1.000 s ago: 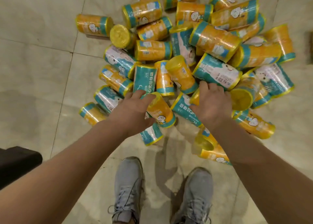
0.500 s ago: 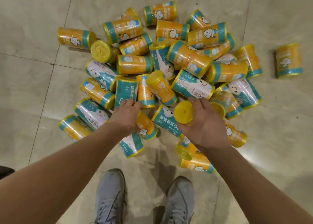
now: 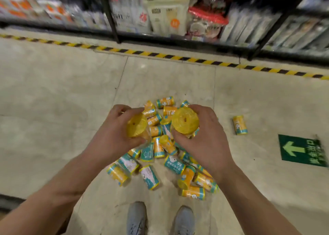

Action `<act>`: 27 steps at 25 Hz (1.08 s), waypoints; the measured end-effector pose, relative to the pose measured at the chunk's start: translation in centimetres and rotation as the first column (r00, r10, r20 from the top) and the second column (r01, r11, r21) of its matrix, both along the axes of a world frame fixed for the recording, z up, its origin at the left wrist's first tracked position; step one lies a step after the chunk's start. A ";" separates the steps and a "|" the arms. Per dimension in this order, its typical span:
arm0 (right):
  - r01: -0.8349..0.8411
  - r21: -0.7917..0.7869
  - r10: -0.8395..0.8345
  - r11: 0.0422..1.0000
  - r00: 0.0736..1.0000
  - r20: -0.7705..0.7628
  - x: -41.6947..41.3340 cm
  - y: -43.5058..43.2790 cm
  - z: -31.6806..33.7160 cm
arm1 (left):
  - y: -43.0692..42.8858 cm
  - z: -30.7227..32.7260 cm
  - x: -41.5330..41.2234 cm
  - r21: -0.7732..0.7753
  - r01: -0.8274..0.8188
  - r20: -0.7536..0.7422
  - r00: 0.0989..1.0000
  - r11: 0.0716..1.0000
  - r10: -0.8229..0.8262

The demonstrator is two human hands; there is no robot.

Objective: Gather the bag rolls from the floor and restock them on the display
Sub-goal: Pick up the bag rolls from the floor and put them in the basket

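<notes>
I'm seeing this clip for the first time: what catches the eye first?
At centre, the left hand grips one yellow bag roll and the right hand another roll. Beneath them a pile of bag rolls litters the tiled floor, with a stray roll and a green arrow sign to the right.

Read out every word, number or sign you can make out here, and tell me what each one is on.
"安全出口", beside an arrow: green floor sign, turned sideways and slightly blurred.
Floor rolls: the labels carry print, too small and blurred to read.
Left-hand roll and right-hand roll: only plain yellow ends show, no text.
Shelf packages: motion-blurred, unreadable.
</notes>
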State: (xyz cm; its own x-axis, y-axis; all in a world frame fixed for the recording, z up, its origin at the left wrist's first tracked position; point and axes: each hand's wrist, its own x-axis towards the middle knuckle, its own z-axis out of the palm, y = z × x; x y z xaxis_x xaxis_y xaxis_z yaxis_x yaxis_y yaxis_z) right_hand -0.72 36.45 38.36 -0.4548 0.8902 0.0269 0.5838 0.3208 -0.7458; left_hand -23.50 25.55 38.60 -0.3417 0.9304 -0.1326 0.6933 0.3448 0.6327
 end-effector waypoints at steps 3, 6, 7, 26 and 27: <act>-0.036 0.120 0.044 0.992 0.997 -0.063 -1.7 0.2 16.3 | -0.2 17.2 -1.4 0.114 0.019 -0.063 0.998 0.993 -0.012; -0.044 0.219 0.072 0.975 0.990 -0.124 -2.7 -0.7 29.2 | -1.2 30.3 -1.7 0.266 0.043 -0.089 0.996 0.963 -0.020; -0.048 0.248 0.086 0.968 0.986 -0.143 -2.8 -1.3 33.0 | -1.9 34.3 -1.8 0.308 0.041 -0.082 0.996 0.951 -0.016; -0.456 0.290 0.518 0.841 0.834 -0.190 -4.1 -8.5 44.9 | -16.0 45.8 2.4 0.457 -0.370 0.199 0.929 0.808 0.313; -0.503 0.285 0.563 0.816 0.804 -0.191 -4.5 -9.0 44.7 | -17.3 45.5 3.2 0.454 -0.432 0.215 0.902 0.779 0.375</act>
